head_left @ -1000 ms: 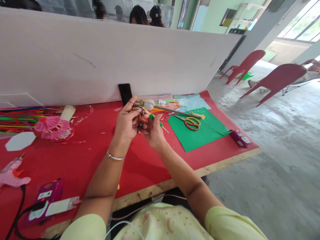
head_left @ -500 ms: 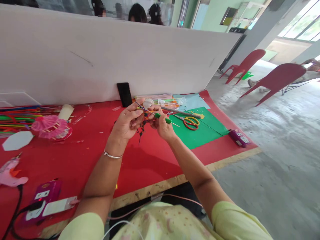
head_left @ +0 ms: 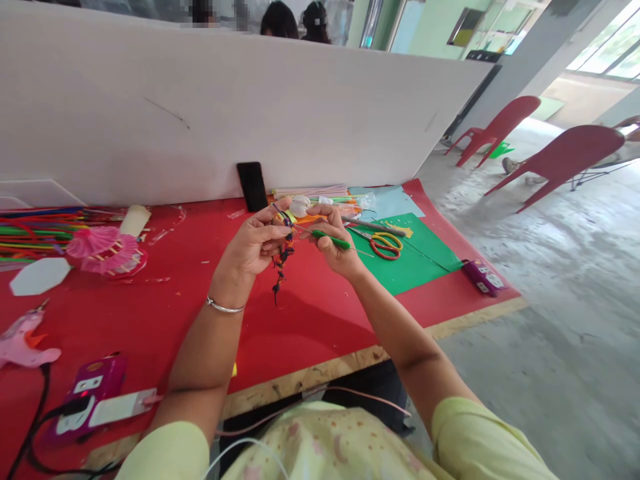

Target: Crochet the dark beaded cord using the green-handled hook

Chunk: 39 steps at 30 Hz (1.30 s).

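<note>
Between finger and thumb my left hand (head_left: 255, 243) pinches a dark strip of purple and orange cord or yarn (head_left: 283, 257), whose lower end dangles over the red tabletop. My right hand (head_left: 337, 243) is closed around a green-handled crochet hook (head_left: 335, 240). One thin metal end of the hook points left at the strip, the other sticks out to the right past my palm. Whether the tip is inside a loop is too small to tell. Behind my fingers sits a small whitish round object (head_left: 299, 205).
Scissors (head_left: 385, 245) lie on a green sheet (head_left: 415, 273), right of my hands. A black phone (head_left: 253, 187) leans against the white board (head_left: 225, 113). To the left are a pink paper piece (head_left: 105, 250), a pink glue gun (head_left: 25, 340) and a purple power strip (head_left: 95, 393).
My right hand has drawn slightly right with the hook, away from my left hand. More of the dangling strip shows now. The camera view has shifted a little.
</note>
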### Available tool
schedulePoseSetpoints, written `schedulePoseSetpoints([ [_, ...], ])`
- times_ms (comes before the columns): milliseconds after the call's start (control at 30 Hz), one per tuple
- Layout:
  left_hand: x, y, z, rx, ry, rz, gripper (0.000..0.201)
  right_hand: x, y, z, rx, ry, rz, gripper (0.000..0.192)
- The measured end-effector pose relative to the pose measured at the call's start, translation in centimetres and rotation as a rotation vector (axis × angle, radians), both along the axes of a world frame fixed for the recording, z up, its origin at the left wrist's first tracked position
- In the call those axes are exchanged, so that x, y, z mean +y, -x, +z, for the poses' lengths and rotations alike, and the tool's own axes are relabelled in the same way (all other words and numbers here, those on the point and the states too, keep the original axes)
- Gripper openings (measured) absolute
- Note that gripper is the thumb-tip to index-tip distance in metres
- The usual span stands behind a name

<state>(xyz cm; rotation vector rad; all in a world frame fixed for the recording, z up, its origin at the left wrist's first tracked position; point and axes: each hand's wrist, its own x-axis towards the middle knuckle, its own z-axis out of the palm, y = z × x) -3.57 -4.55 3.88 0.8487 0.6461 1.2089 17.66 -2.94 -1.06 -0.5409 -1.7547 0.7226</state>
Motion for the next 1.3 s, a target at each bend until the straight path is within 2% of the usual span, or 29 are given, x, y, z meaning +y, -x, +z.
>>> schedulePoseSetpoints([
  [300,0.0,0.3,0.1,0.045,0.002,0.018,0.052,1.0,-1.5,0.1,-0.187,-0.232,-0.037,0.067],
  [533,0.4,0.8,-0.1,0.080,0.015,0.006,0.055,0.7,-2.6,1.7,-0.232,-0.222,0.049,0.065],
  [600,0.4,0.9,-0.2,0.095,-0.002,0.004,0.055,0.4,-2.7,2.1,-0.193,-0.170,0.098,0.064],
  [667,0.5,0.8,-0.4,0.111,-0.038,0.009,0.055,0.0,-2.5,2.1,-0.149,-0.049,0.136,0.065],
  [767,0.4,-0.1,-0.8,0.136,-0.127,0.072,0.053,-0.8,-1.1,1.4,0.006,0.306,0.193,0.070],
  [833,0.2,-1.2,-1.1,0.147,-0.208,0.205,0.049,-1.3,0.6,0.7,0.193,0.604,0.238,0.072],
  [900,0.1,-2.2,-1.4,0.185,-0.287,0.345,0.044,-1.6,2.6,0.1,0.320,0.795,0.255,0.075],
  [967,-0.1,-2.9,-1.5,0.226,-0.284,0.416,0.041,-1.8,4.3,-0.3,0.425,0.819,0.218,0.076],
  [1067,-0.1,-2.9,-1.2,0.200,-0.247,0.490,0.042,-1.8,5.7,-0.7,0.477,0.705,0.125,0.071],
  [1200,-0.1,-1.9,-0.6,0.136,-0.161,0.388,0.047,-1.6,5.9,-1.0,0.445,0.620,0.039,0.071],
  [1300,-0.1,-0.9,-0.1,0.168,-0.174,0.323,0.047,-1.6,5.5,-1.0,0.437,0.578,0.019,0.075],
])
